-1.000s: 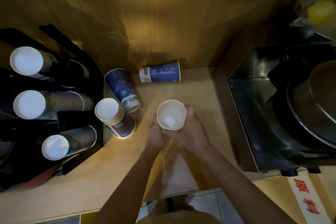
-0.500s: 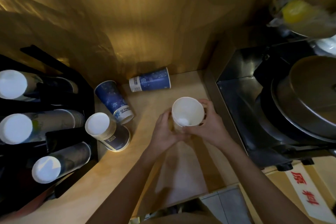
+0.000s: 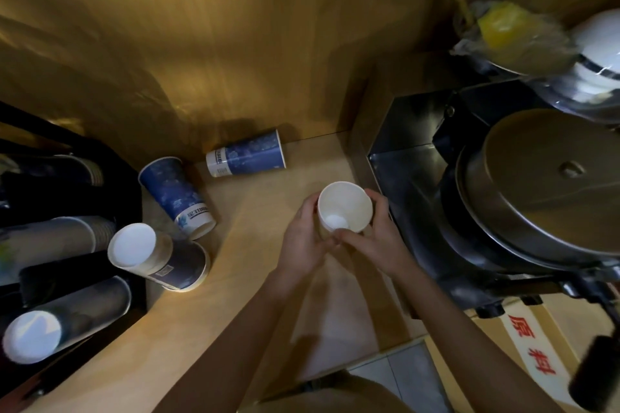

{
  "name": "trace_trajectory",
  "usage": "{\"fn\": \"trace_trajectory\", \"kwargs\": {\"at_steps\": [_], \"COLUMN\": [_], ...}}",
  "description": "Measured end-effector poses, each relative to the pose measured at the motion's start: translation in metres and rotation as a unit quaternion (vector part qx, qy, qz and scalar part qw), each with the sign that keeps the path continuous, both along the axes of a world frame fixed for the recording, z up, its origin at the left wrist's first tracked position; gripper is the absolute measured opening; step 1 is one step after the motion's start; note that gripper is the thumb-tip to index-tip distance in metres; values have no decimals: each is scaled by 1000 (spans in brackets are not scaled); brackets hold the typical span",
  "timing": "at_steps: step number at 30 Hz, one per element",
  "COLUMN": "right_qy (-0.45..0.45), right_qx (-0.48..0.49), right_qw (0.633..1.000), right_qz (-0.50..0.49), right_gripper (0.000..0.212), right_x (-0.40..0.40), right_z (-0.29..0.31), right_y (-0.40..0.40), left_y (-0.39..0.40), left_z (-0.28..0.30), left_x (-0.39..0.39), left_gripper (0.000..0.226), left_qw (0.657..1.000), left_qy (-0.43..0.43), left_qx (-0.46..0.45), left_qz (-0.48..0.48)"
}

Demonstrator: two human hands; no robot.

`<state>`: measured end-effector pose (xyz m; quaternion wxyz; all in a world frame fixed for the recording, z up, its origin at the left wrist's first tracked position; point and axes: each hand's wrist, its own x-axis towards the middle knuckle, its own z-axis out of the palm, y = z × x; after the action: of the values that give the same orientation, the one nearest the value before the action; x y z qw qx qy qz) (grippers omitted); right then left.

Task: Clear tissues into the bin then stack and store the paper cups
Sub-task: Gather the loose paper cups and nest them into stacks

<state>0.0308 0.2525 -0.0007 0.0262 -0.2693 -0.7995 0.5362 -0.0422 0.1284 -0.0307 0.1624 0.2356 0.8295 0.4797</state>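
An upright paper cup (image 3: 345, 203) with a white inside is held above the wooden counter (image 3: 268, 211). My left hand (image 3: 303, 241) grips its left side and my right hand (image 3: 372, 241) its right side; the fingertips meet under the rim. A blue cup (image 3: 248, 157) lies on its side by the back wall. Another blue cup (image 3: 176, 196) stands upside down, leaning. A dark cup (image 3: 157, 256) stands upside down at the left. No tissue or bin is in view.
A black cup rack (image 3: 63, 265) at the left holds rows of stacked cups (image 3: 60, 329). A steel machine with a round metal lid (image 3: 543, 188) stands right of the counter. White bowls and a wrapped yellow item (image 3: 503, 27) sit above it. A box with red characters (image 3: 530, 345) is at lower right.
Both hands have carried the held cup to the right, closer to the steel machine. The camera view has shifted right, so the rack sits further left in the frame.
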Motion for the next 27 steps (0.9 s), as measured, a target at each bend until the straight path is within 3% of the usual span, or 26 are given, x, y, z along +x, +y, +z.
{"fn": "trace_trajectory", "kwargs": {"at_steps": [3, 7, 11, 14, 19, 22, 27], "right_qy": [-16, -26, 8, 31, 49, 30, -117], "right_qx": [-2, 90, 203, 199, 63, -93, -335], "right_qw": [1000, 996, 978, 976, 990, 991, 935], "right_qz": [-2, 8, 42, 79, 118, 92, 17], "right_gripper": [67, 53, 44, 24, 14, 15, 29], "right_x": [-5, -15, -32, -53, -98, -129, -173], "right_z": [4, 18, 41, 55, 61, 51, 24], "right_y": [4, 12, 16, 12, -8, -26, -54], "left_y": [-1, 0, -1, -14, -47, -67, -85], "left_z": [3, 8, 21, 34, 61, 68, 47], "left_x": [2, 2, -4, -16, -43, -59, -90], "left_gripper": [79, 80, 81, 62, 21, 17, 17], "left_qw": [1000, 999, 992, 978, 980, 979, 944], "left_qy": [11, 10, -4, 9, -16, 0, 0], "left_qx": [-10, -35, -126, -203, -194, -159, -131], "left_qz": [1, -3, -26, -43, 41, 127, 304]}}
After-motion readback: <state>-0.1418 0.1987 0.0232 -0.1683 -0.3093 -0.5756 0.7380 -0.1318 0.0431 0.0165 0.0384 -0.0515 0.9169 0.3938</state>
